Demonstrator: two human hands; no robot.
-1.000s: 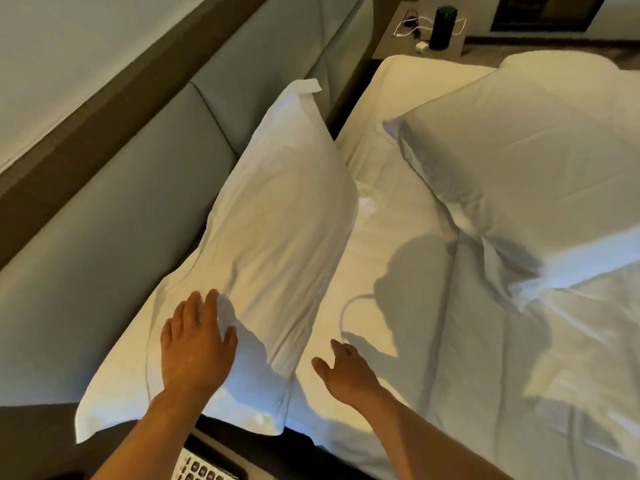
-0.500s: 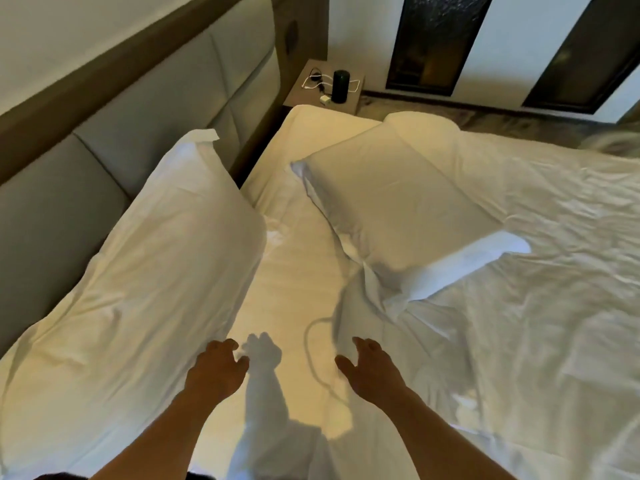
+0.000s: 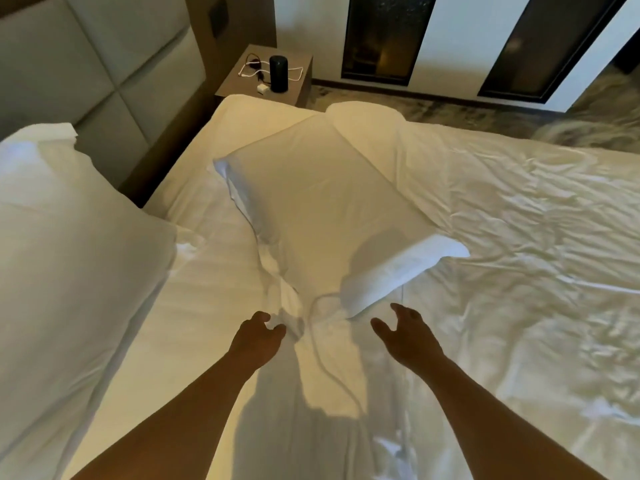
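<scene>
A white pillow (image 3: 322, 216) lies askew in the middle of the bed, its loose pillowcase end (image 3: 287, 306) bunched toward me. My left hand (image 3: 256, 337) has its thumb and fingers curled round the tip of that bunched fabric. To the right, my right hand (image 3: 405, 336) hovers with spread fingers just short of the pillow's near corner (image 3: 367, 292), holding nothing. A second white pillow (image 3: 69, 258) leans against the padded headboard (image 3: 104, 64) at the left.
A wrinkled white duvet (image 3: 519, 237) covers the bed's right side. A thin white cord (image 3: 329, 362) loops across the sheet between my hands. At the far bed corner stands a nightstand (image 3: 298, 67) with a black cylinder speaker (image 3: 278, 73) and charger cables.
My left hand left the left pillow and moved right to the middle pillow's bunched case. My right hand reached forward toward the pillow's corner. The view swung right and up.
</scene>
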